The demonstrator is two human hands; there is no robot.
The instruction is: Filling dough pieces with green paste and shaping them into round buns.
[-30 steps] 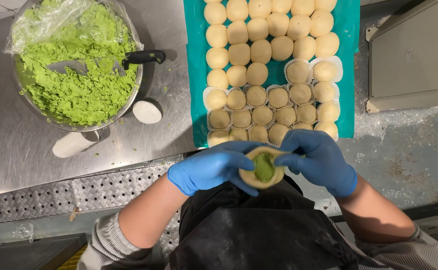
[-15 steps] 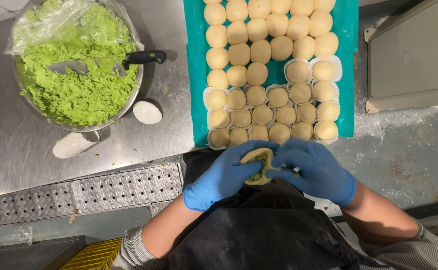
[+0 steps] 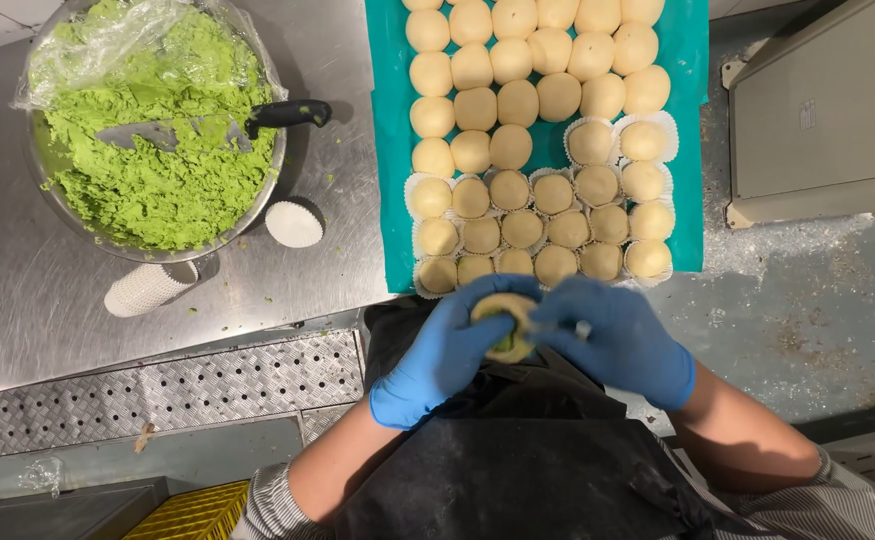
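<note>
Both hands wear blue gloves and meet just below the teal tray (image 3: 390, 150). My left hand (image 3: 443, 355) cups a pale dough round (image 3: 503, 315) with a bit of green filling showing at its lower edge. My right hand (image 3: 623, 340) pinches the dough from the right side, fingers curled over it. The tray holds several rows of pale dough balls (image 3: 518, 100); the nearer rows sit in white paper cups (image 3: 523, 230).
A steel bowl (image 3: 58, 195) of green paste (image 3: 158, 170) with a black-handled knife (image 3: 288, 113) stands at the left on the metal counter. A stack of paper cups (image 3: 148, 288) and one upturned cup (image 3: 295, 223) lie beside it. A grey machine (image 3: 823, 110) stands at right.
The dough has been folded further over the green filling, so less green shows. Both hands have drawn closer together around it.
</note>
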